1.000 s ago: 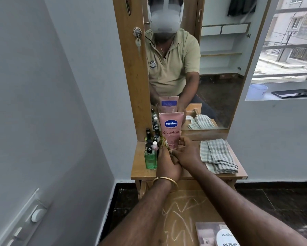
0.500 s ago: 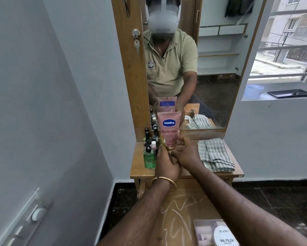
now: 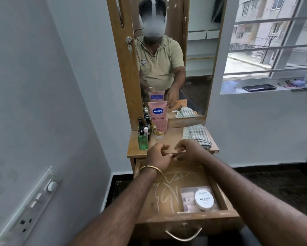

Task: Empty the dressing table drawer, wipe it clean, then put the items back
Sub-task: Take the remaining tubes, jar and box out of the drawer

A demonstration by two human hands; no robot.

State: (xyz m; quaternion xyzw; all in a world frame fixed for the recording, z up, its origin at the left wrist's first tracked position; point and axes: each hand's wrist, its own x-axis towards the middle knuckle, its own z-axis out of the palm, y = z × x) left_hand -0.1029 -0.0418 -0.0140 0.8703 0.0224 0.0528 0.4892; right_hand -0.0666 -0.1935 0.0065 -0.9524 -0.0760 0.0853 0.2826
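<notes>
Room: a pale-walled corner with a wooden dressing table, a switch panel (image 3: 33,201) on the left wall and a barred window (image 3: 273,43) at right.
Drawer: the drawer (image 3: 183,221) stands pulled out nearest the viewer, its floor streaked with white marks; a clear box (image 3: 188,199) with a round nail polish remover tub (image 3: 203,198) on it sits in the right front corner.
Left hand: the left hand (image 3: 159,158), a bangle (image 3: 151,168) on the wrist, hangs over the drawer's back edge with fingers curled and, as far as I can tell, nothing in them.
Right hand: the right hand (image 3: 188,150) is beside it, fingers bent inward and holding nothing that I can see.
Change: half a second ago both hands were at the foot of the Vaseline lotion tube (image 3: 157,119); now they are off it and it stands alone, cap down, on the counter (image 3: 175,139).
Meaning: the tube is out and parked; I judge emptying unfinished, since the box and tub are in the drawer.
Around: a green bottle (image 3: 142,141) and small dark bottles (image 3: 143,125) crowd the counter's left; a folded checked cloth (image 3: 197,135) lies at right.
In the way: nothing blocks the reach back to the box.
Far: the mirror (image 3: 193,68) reflects the person.
</notes>
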